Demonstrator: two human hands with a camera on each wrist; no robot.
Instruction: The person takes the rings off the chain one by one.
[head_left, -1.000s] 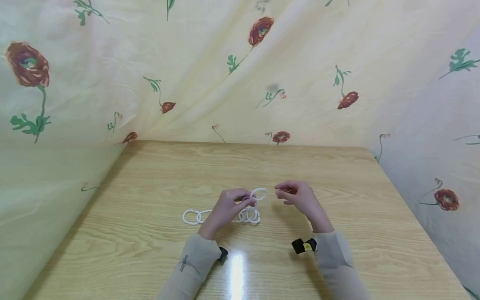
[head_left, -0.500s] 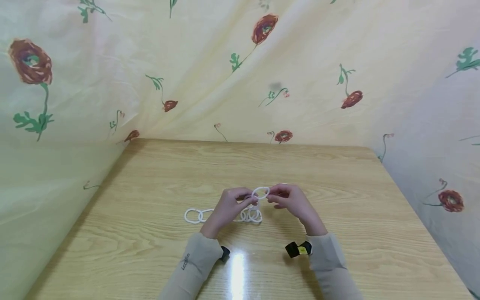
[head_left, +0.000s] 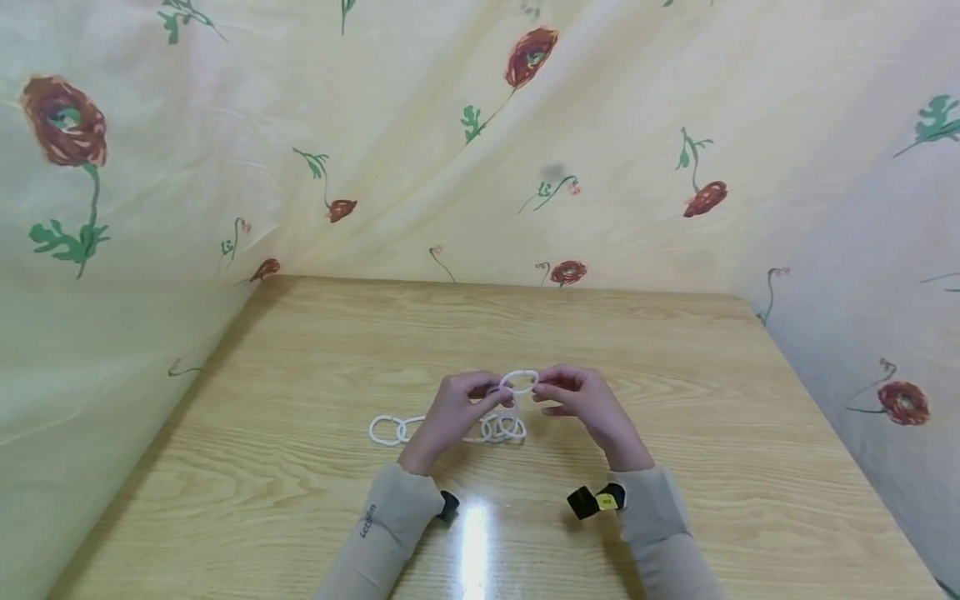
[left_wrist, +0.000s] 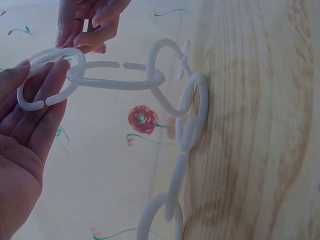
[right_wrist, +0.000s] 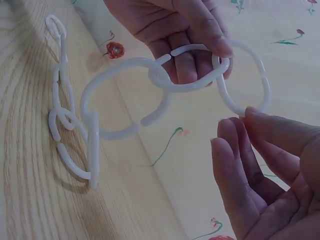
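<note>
White chain (left_wrist: 117, 84) of split oval links, one end up in both hands, the rest trailing down onto the worktop (head_left: 300, 500). Left hand (head_left: 459, 408): grip clamped on the second link (right_wrist: 190, 89), thumb on one side, fingers on the other. Right hand (head_left: 581, 400): grip together on the end link (right_wrist: 268, 92), pinching its near edge in the right wrist view. End link is between the hands, above the worktop, and looks hooked through the second link. Status: lower links are joined, some bunched beneath the hands, others strung out to the left, partly hidden behind the left hand, so no full count. Every joint I can make out looks made. I'd call the linking well along, end link at or about hooked on. Remaining, my read: check the end link hangs freely past the second link's split, then release and lower that end. Main risk: it slipping back out through a split.
</note>
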